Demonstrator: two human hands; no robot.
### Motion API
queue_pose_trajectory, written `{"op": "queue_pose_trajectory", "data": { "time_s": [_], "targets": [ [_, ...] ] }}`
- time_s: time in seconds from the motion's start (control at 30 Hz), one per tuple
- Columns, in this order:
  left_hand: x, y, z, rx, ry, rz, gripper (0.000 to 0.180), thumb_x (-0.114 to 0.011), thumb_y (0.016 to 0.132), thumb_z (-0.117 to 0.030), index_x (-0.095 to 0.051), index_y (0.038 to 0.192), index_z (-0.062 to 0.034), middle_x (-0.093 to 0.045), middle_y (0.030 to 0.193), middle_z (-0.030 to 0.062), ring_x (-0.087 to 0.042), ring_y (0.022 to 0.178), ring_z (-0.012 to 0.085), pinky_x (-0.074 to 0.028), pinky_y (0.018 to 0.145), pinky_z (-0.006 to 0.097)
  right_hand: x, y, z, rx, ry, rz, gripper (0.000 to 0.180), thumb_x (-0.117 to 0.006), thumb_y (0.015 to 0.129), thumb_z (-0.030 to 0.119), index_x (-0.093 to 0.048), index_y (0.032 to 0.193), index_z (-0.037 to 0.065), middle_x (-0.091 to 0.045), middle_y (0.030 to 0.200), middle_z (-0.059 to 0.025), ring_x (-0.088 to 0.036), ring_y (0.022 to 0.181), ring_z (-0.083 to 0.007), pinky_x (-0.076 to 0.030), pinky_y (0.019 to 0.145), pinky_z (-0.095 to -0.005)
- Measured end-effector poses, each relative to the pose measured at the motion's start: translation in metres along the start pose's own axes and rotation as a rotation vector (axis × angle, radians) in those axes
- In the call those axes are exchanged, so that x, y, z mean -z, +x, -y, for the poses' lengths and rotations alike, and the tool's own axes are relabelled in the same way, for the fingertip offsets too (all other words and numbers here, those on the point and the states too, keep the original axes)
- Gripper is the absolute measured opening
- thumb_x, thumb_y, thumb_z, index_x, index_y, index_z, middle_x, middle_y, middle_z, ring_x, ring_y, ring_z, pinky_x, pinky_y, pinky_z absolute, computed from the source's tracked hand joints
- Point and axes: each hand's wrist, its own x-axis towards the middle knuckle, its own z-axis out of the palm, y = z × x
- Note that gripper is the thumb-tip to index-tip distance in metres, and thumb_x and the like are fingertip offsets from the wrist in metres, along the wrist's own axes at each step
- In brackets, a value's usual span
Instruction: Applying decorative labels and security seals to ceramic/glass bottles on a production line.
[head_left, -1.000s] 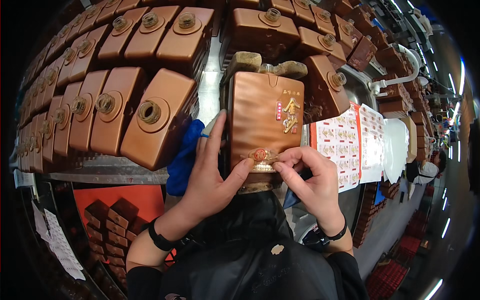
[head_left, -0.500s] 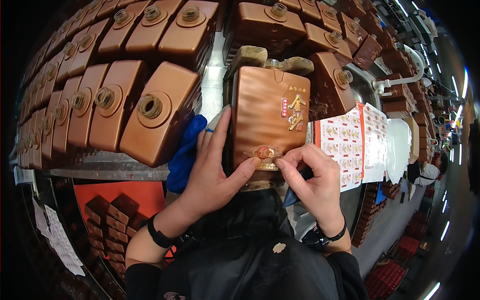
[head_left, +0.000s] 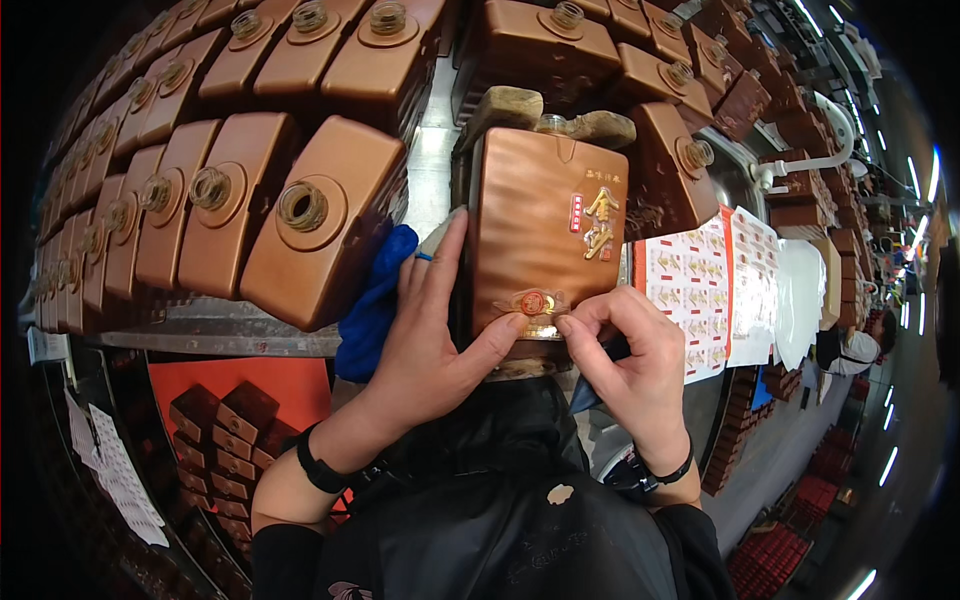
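Note:
A copper-brown rectangular bottle [head_left: 530, 220] lies on its back before me, neck away, with gold-and-red raised lettering [head_left: 598, 225] on its face. Near its base is a gold sticker with a red round emblem [head_left: 534, 303]. My left hand [head_left: 420, 310] is open, its fingers stretched along the bottle's left side and its thumb pressing by the sticker's left end. Thumb and forefinger of my right hand [head_left: 630, 355] come together at the sticker's lower right. The curled fingers hold a dark blue piece [head_left: 583, 396], mostly hidden; its kind is unclear.
Rows of similar uncapped bottles [head_left: 300, 207] stand at left and beyond. A wooden block [head_left: 505, 105] sits by the bottle's neck. Blue cloth [head_left: 372, 320] lies beside my left hand. At right are sticker sheets [head_left: 690, 290] and a curved white pipe [head_left: 825, 150].
The view has shifted slightly. My right fingertips have moved a little along the sticker's lower edge; my left hand stays in place on the bottle.

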Motion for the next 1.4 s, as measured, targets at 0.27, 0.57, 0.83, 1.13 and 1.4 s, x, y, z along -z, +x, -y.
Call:
{"op": "queue_pose_trajectory", "data": {
  "time_s": [0.27,0.57,0.83,1.13,1.4],
  "targets": [
    [-0.008,0.001,-0.005,0.037,0.004,-0.051,0.093,-0.077,0.086,-0.027,-0.024,0.155,0.005,-0.047,0.137,0.0237,-0.044,0.122,0.0365,-0.031,0.111,0.046,-0.001,-0.001,0.001,0.028,-0.037,-0.022,0.011,-0.077,0.086,0.006,-0.066,0.089,0.004,-0.061,0.074,-0.006,-0.062,0.061,-0.0174,-0.049,0.055,-0.0296],
    [-0.013,0.003,-0.006,0.067,0.019,-0.11,0.091,-0.079,0.086,-0.029,-0.027,0.154,0.002,-0.049,0.133,0.0217,-0.045,0.119,0.0355,-0.034,0.108,0.046,0.007,-0.006,0.003,-0.104,-0.042,-0.079,0.017,-0.075,0.086,0.004,-0.067,0.1,0.003,-0.062,0.075,-0.0063,-0.063,0.062,-0.0178,-0.05,0.057,-0.0296],
    [-0.014,0.004,-0.006,0.104,-0.017,-0.116,0.089,-0.079,0.086,-0.029,-0.03,0.153,0.0028,-0.049,0.129,0.0211,-0.046,0.118,0.0331,-0.037,0.107,0.043,0.014,-0.014,-0.005,0.181,-0.194,0.055,0.039,-0.075,0.085,0.009,-0.073,0.123,0.015,-0.052,0.07,-0.006,-0.056,0.057,-0.023,-0.047,0.052,-0.0354],
    [-0.017,0.003,-0.004,0.104,-0.043,-0.132,0.086,-0.077,0.086,-0.027,-0.031,0.152,0.0027,-0.049,0.129,0.0209,-0.046,0.117,0.0327,-0.037,0.106,0.043,0.046,-0.026,-0.041,-0.16,0.057,-0.096,0.025,-0.072,0.094,0.012,-0.073,0.117,0.003,-0.065,0.077,-0.0036,-0.059,0.069,-0.0097,-0.049,0.065,-0.0283],
    [-0.019,0.002,-0.002,0.084,-0.026,-0.144,0.086,-0.077,0.087,-0.026,-0.03,0.153,0.0018,-0.049,0.129,0.0208,-0.046,0.118,0.033,-0.036,0.107,0.043,0.049,-0.013,-0.039,-0.345,0.815,0.017,0.041,-0.068,0.096,0.006,-0.057,0.135,0.001,-0.065,0.113,-0.0039,-0.061,0.096,-0.0097,-0.05,0.087,-0.024]
  ]
}}
